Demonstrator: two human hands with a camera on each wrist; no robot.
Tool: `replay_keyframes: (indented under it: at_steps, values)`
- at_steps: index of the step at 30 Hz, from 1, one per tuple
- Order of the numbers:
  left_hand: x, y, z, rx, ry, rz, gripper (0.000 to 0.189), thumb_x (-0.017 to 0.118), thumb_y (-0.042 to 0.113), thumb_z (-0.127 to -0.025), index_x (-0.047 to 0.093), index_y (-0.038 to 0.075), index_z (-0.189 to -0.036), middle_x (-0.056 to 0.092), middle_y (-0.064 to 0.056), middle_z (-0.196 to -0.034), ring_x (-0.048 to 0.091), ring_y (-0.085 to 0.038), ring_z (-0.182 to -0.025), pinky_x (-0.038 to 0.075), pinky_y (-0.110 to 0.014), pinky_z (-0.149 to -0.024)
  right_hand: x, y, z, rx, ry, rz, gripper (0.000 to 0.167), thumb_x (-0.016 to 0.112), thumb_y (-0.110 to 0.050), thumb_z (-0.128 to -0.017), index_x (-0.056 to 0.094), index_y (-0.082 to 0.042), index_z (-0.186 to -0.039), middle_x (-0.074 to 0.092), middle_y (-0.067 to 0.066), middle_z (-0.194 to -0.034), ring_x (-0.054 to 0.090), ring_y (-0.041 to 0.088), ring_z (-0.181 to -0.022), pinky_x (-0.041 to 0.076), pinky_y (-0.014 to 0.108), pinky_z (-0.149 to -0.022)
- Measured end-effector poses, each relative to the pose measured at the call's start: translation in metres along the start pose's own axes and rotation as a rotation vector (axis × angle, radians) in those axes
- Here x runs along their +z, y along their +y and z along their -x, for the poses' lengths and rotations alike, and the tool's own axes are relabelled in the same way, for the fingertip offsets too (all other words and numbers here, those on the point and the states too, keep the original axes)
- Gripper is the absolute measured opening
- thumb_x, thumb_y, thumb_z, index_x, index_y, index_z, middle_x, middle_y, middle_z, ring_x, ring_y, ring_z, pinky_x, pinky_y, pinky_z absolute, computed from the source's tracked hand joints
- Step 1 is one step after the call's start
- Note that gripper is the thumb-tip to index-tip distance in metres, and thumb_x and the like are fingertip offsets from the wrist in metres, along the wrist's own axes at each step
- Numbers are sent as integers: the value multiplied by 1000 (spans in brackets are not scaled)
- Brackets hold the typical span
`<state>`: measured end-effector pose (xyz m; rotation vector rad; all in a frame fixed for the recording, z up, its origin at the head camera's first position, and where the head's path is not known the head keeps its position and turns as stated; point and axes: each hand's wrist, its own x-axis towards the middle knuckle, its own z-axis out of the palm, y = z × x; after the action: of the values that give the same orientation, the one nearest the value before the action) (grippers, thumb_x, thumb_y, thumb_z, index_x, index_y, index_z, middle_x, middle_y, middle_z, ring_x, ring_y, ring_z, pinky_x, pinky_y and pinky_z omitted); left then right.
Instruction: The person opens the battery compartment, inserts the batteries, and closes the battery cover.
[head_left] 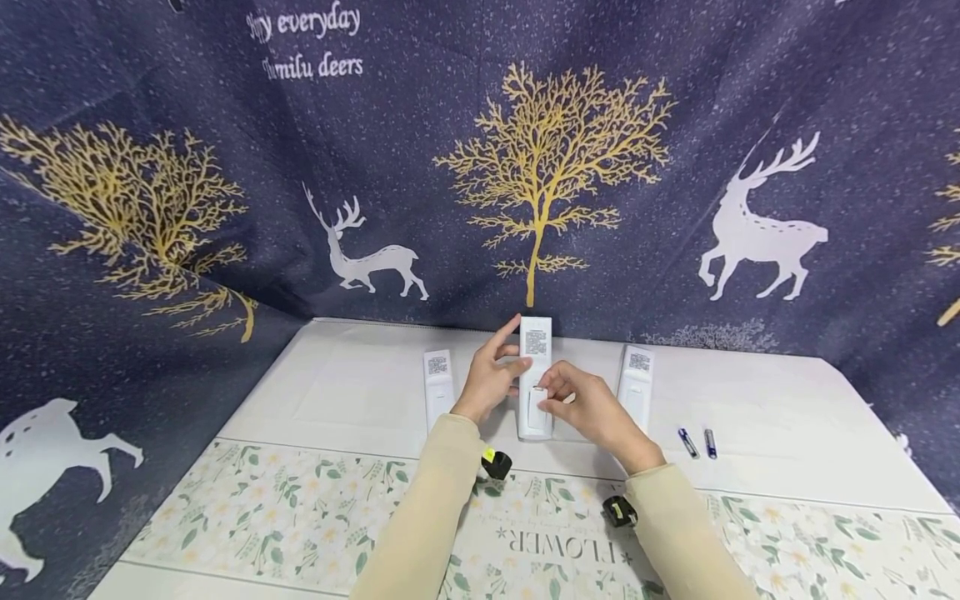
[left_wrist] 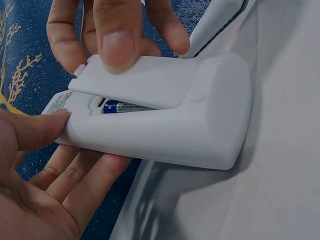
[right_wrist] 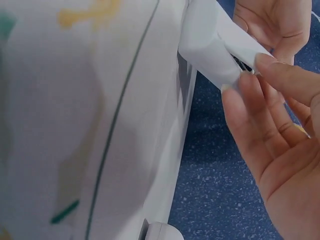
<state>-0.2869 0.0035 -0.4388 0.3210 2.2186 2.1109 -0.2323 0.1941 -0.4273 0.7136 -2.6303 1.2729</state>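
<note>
A: The left hand (head_left: 491,382) is clamped on the white remote (left_wrist: 155,140), between a second remote (head_left: 438,388) and a third remote (head_left: 636,387). The right hand (head_left: 592,406) pinches the battery cover (left_wrist: 145,80), tilted over its compartment.

B: Step in hand?

A: Judged as cover work; opening or closing cannot be told. Either calls for a steady left hand and a controlled swing next.

B: Do the views differ?

A: The left wrist view shows a seated battery (left_wrist: 122,107), not discernible from the head view. Only the latter shows two loose batteries (head_left: 688,444).
</note>
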Motion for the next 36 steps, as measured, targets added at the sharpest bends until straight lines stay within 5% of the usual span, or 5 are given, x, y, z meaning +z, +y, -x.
replay_keyframes:
  at_steps: [8,14,23,36]
  values:
    - [0,2,1,-2,-6,4,72,69,5,-102,45,37,-163,68,-12,-126,73,-24,-93,66,-39,-70,4,2,0,-8,78,88,33,83,1,-90,70,-3,-121,65,6,-95,65,17,-79,57,31,-69]
    - [1,3,1,-15,-18,24,73,69,5,-103,45,39,-162,67,-11,-126,74,-23,-92,66,-40,-71,2,0,-1,130,167,33,59,79,-6,-96,53,3,-148,63,24,-121,69,33,-94,62,44,-79]
    - [3,4,1,12,-34,17,74,70,6,-102,44,40,-162,67,-9,-126,74,-24,-92,66,-41,-72,0,5,-2,281,85,-185,76,72,-13,-103,30,-6,-166,58,27,-136,70,38,-107,66,41,-81]
    - [4,7,2,27,-41,50,74,70,2,-102,46,37,-162,64,-13,-126,76,-26,-97,67,-40,-72,2,6,-3,267,92,-215,78,71,-6,-102,29,-11,-168,61,22,-123,70,34,-102,66,41,-75]
